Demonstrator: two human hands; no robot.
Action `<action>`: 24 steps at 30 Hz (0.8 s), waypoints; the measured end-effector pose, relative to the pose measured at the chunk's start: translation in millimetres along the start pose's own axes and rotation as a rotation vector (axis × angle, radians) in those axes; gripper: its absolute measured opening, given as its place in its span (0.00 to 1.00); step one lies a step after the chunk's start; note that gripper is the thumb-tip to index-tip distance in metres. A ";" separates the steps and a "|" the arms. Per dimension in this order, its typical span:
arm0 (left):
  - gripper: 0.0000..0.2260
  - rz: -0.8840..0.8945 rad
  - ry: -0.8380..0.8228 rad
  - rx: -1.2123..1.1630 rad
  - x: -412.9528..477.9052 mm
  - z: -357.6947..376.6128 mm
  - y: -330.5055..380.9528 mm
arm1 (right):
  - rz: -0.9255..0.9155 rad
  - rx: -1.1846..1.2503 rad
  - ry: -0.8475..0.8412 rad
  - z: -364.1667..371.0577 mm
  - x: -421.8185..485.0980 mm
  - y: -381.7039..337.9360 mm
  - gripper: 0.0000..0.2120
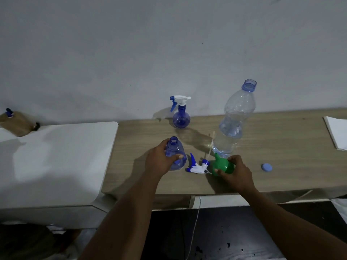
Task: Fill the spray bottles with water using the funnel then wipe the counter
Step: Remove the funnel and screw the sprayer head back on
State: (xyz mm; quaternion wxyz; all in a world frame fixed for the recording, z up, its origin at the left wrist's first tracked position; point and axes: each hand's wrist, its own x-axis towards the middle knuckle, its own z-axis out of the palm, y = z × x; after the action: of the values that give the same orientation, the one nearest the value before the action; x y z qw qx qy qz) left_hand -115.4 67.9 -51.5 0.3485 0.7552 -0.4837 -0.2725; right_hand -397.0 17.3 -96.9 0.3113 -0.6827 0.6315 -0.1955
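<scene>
two hands work over the bench point(281, 175). left hand point(161, 158) wraps the uncapped spray bottle point(177, 147) from its left side; the bottle is upright with its open neck pointing up. right hand point(234, 171) grips the green funnel point(222, 165) by its wide end, with the funnel just left of the palm and the spout pointing away and left. loose sprayer head point(197, 167) lies between the hands. water bottle point(236, 119) stands open just behind the funnel. second spray bottle point(181, 117) stands near the wall.

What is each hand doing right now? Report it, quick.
Left hand: closed around the uncapped spray bottle.
Right hand: closed around the green funnel.
</scene>
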 end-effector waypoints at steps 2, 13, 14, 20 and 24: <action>0.30 0.000 -0.009 0.015 -0.3 -0.8 1.5 | 0.013 -0.107 0.016 4.0 -0.2 6.4 0.28; 0.31 -0.007 -0.003 0.005 -3.5 -1.7 3.0 | -0.575 -0.464 0.247 25.2 -16.6 -15.3 0.28; 0.32 -0.007 -0.001 0.001 -4.1 -1.9 3.4 | -0.676 -0.556 0.163 28.9 -13.5 -22.3 0.26; 0.33 0.011 0.002 0.011 -7.7 -4.2 2.8 | -0.644 -0.885 -0.275 41.5 14.5 -57.6 0.27; 0.34 0.014 -0.002 0.005 -8.8 -5.3 -1.3 | -0.686 -0.941 -0.295 39.9 25.0 -61.4 0.23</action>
State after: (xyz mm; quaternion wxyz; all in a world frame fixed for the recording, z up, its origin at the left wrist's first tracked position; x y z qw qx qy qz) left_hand -114.0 77.8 -48.6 0.3482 0.7525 -0.4897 -0.2696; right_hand -322.0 0.2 -87.9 -0.0208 -0.9321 0.3437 0.1126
